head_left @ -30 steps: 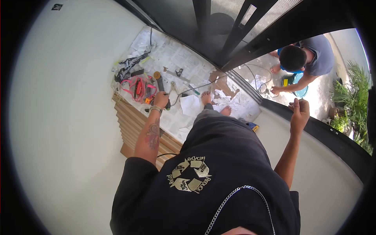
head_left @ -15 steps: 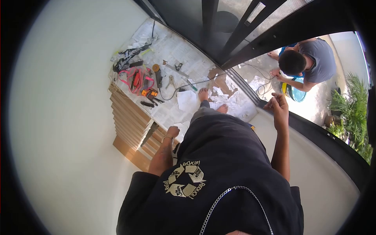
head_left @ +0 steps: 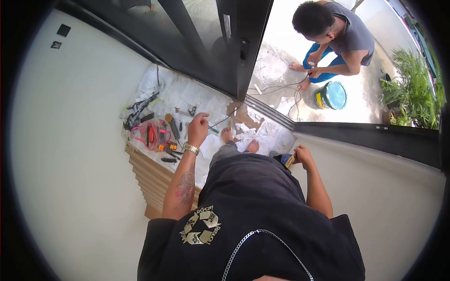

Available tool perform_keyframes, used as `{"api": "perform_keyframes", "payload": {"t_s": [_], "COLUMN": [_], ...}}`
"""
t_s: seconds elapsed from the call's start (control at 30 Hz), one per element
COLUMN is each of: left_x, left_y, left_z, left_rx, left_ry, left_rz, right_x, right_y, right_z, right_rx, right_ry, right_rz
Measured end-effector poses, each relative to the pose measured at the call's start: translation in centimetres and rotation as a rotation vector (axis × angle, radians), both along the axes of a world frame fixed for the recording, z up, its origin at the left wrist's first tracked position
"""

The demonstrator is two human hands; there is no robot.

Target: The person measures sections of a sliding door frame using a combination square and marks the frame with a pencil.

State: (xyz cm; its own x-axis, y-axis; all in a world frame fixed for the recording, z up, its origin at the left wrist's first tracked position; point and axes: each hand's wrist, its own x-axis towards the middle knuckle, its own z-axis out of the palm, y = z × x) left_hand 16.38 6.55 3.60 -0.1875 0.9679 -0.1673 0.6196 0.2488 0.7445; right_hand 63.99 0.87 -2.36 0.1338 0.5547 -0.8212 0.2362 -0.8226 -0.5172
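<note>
My left hand [head_left: 198,129], with a metal watch at its wrist, is raised over the floor, its fingers curled in and nothing visible in them. Beyond it lie a pink-strapped clear bag [head_left: 151,135], a dark tool with a round tan end [head_left: 173,125], an orange and black tool [head_left: 168,147] and a small black clamp [head_left: 192,111]. My right hand [head_left: 303,156] is at my right side, fingers bent closed with nothing visible in them. Just beside it is a yellow and blue item [head_left: 287,160], partly behind my shirt.
Past the black-framed door [head_left: 239,51] a co-worker [head_left: 349,40] crouches with both hands around a small item on a cable. A teal-lidded bucket [head_left: 335,95] and plants [head_left: 410,84] stand outside. Corrugated cardboard [head_left: 152,173] leans at the left; paper scraps [head_left: 255,127] litter the floor.
The view has swung toward the doorway. My left hand has lifted over the tools; my right hand has dropped to my side. The co-worker has drawn back from the bucket.
</note>
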Motion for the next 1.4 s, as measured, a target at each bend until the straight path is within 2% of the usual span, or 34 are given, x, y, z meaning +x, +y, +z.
{"api": "perform_keyframes", "payload": {"t_s": [0.07,0.13,0.17,0.23,0.33,0.43,0.53,0.6,0.63,0.7,0.73,0.8,0.97,1.03,1.13,1.2,1.3,1.4], "left_x": [5.2,9.1,10.1,11.7,11.7,11.3,11.3,11.6,12.0,12.3,12.0,11.5,10.5,9.7,9.4,9.6,9.5,9.6], "left_y": [5.5,9.2,10.8,13.3,14.9,15.0,14.9,14.7,14.6,14.4,14.5,15.1,16.0,16.9,17.0,16.4,15.5,15.1], "left_z": [6.6,9.4,9.3,9.2,7.3,4.7,4.4,4.9,6.6,10.3,11.0,12.0,14.7,15.2,16.4,16.4,15.8,15.1], "left_rx": [0.096,0.383,0.389,0.427,0.400,0.414,0.474,0.232,0.239,-0.141,-0.150,-0.235,-0.330,-0.488,-0.592,-0.608,-0.447,-0.352], "left_ry": [-0.044,0.076,0.075,0.234,0.178,0.217,0.311,-0.070,-0.076,-1.249,-1.243,-1.629,-1.790,-2.056,-2.101,-2.076,-1.821,-1.677], "left_rz": [-0.117,-0.181,-0.205,-0.228,-0.263,-0.320,-0.337,-0.288,-0.300,-0.112,-0.118,-0.024,-0.031,-0.044,-0.131,-0.150,-0.210,-0.176], "right_x": [2.1,3.8,4.5,5.3,5.1,4.0,1.5,-0.8,-1.6,-2.8,-3.7,-4.8,-5.2,-6.0,-6.6,-7.9,-9.8,-11.6], "right_y": [-3.6,-7.2,-9.0,-12.6,-17.6,-21.7,-24.0,-24.8,-24.6,-24.1,-24.2,-23.6,-22.6,-22.2,-22.3,-22.7,-23.9,-24.6], "right_z": [-1.3,-2.4,-2.9,-3.1,-3.2,-4.0,-3.6,-2.9,-2.7,-2.4,-2.2,-1.5,-0.8,-0.5,-1.4,-2.2,-3.7,-3.4], "right_rx": [-0.066,-0.129,-0.195,-0.254,-0.290,-0.340,-0.364,-0.354,-0.340,-0.328,-0.329,-0.314,-0.249,-0.207,-0.169,-0.163,-0.219,-0.269], "right_ry": [-0.003,-0.004,-0.029,-0.048,-0.064,-0.077,-0.058,-0.061,-0.065,-0.075,-0.084,-0.090,-0.041,-0.054,-0.016,0.000,0.033,0.032], "right_rz": [-0.086,-0.183,-0.274,-0.395,-0.514,-0.631,-0.734,-0.724,-0.700,-0.697,-0.676,-0.687,-0.804,-0.836,-0.875,-0.911,-0.891,-0.931]}}
